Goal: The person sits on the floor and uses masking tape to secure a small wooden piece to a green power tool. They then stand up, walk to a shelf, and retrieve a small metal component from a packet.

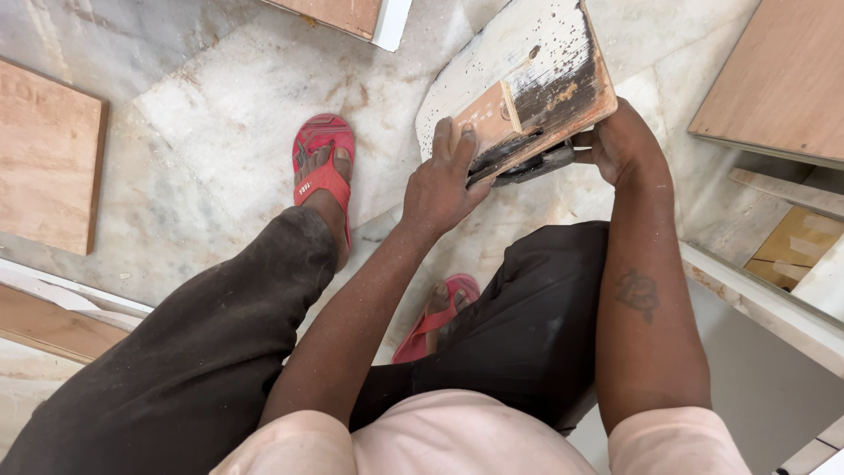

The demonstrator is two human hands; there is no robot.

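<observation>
Head view: left hand (444, 180) presses small tan wooden block (486, 116) onto worn white-painted board (519, 75) — right hand (615, 145) clasps board's edge; keep pressure flat.

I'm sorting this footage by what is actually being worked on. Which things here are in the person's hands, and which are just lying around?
In hand:
- worn wooden board, white-painted and speckled, held by both hands
- small wooden block, under the left hand
- dark metal piece under the board, beside the right hand

Lying about:
- plywood panel on the marble floor
- plywood sheet
- laminated board
</observation>
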